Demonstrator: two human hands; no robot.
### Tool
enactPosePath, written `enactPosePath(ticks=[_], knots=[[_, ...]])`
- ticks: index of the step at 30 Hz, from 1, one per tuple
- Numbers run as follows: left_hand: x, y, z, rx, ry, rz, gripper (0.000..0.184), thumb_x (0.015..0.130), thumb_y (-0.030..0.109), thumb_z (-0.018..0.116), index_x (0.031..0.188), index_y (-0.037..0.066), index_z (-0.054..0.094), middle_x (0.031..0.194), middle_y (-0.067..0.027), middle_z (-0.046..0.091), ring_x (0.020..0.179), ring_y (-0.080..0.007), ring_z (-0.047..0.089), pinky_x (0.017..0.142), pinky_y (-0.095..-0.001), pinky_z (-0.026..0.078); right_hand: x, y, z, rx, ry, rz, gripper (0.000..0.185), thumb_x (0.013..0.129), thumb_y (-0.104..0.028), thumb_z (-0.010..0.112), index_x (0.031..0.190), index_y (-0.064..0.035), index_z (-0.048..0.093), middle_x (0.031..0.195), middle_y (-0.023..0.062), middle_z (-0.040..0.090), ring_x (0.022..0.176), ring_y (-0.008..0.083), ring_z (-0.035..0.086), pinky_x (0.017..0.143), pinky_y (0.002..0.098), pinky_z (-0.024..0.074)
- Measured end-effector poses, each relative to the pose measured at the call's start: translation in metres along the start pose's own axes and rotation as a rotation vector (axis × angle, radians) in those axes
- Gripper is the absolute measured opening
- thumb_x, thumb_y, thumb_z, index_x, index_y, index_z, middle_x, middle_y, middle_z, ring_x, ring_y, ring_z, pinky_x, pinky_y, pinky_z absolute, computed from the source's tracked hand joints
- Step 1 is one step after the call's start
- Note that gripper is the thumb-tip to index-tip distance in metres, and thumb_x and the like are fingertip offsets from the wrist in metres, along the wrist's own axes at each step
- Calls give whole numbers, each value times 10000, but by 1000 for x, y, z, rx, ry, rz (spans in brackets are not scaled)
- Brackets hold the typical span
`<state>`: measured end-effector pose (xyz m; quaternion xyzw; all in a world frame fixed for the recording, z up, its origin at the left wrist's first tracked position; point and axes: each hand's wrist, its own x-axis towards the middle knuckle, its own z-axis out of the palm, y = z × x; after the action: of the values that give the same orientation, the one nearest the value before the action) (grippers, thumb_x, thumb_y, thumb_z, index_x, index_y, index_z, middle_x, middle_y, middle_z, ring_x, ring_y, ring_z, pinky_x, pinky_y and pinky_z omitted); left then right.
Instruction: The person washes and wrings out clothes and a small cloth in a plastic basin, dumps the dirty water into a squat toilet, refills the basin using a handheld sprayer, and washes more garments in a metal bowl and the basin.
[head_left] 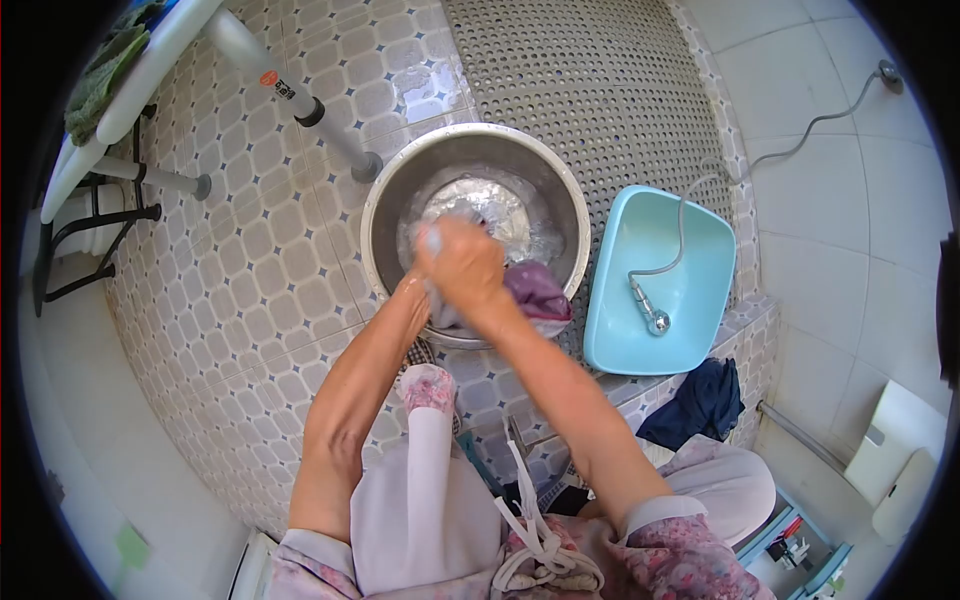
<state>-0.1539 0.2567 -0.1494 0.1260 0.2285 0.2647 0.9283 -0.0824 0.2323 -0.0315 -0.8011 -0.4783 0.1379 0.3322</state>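
Head view, hands point(466, 262) on cloth point(537, 290), basin point(398, 185), orange sticker point(270, 78), lettering illegible

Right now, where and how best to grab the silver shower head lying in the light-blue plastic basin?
Probably across the slim handle, from above. The silver shower head lies inside the light-blue plastic basin, whose raised walls hinder a sideways approach; its top is open. Avoid the thin grey hose at the handle's other end.
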Motion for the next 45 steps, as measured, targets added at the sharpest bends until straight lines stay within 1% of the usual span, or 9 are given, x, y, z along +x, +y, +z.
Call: enactPosePath(ticks=[3,7,10,12,19,26,33,42,45], knots=[[7,9,-8,420,456,-376,429,964,395,531,1103,-5,602,1001,-110,659,940,-207,639,879,-326,496,38,71,-2,-206,-23,231,281,876,-337,613,829,-61,634,758,181,638,694,413,638,640,524,514],[-9,44,56,348,531,-130,646,917,423,568,1305,-82,460,1155,-173,626,1045,-261,621,921,-381,480,46,94,-11,-292,28,143,273,871,-321,621,880,-48,631,845,188,665,787,386,643,730,480,534],[-10,52,49,928,670,60,749,909,397,591,1433,-50,299,1292,-277,516,1151,-338,573,970,-402,458,36,88,-8,-342,-6,143,475,837,-380,659,1202,-88,574,1232,196,534,1135,391,487,943,528,404],[-10,56,48,1378,654,60,756,908,374,588,1472,2,249,1323,-300,469,1162,-384,559,963,-429,464,25,87,3,-368,-79,136,679,812,-401,672,1394,-137,445,1412,186,358,1281,411,325,1009,618,278],[23,29,34,2162,464,127,684,889,281,594,1475,110,284,1283,-277,442,981,-435,600,801,-521,521,32,98,50,-668,-71,-4,647,779,-359,679,1355,-144,477,1381,184,414,1282,405,327,1000,633,260],[29,50,30,1811,372,527,594,838,185,661,1368,58,425,1075,-206,629,975,-373,622,822,-457,514,61,109,42,-8,57,328,349,725,-289,785,956,-67,646,803,68,671,750,240,631,796,418,470],[-4,107,154,1084,207,681,293,883,168,695,1106,3,601,924,-67,683,837,-121,597,792,-277,486,73,9,-82,1128,168,193,240,809,-65,764,1007,-41,630,915,7,672,795,75,600,750,237,491],[-30,145,281,583,-185,808,265,870,86,710,1101,10,603,984,-30,679,890,-98,622,801,-249,496,79,-81,-202,1393,377,-140,362,803,35,692,1148,-15,595,1052,84,673,936,161,662,865,298,528],[-48,144,298,566,-282,774,344,853,61,721,1162,10,578,1076,-56,660,975,-118,626,865,-262,489,64,-84,-219,1313,440,-263,483,870,-117,607,1310,49,498,1280,177,574,1203,295,552,1056,428,424]])
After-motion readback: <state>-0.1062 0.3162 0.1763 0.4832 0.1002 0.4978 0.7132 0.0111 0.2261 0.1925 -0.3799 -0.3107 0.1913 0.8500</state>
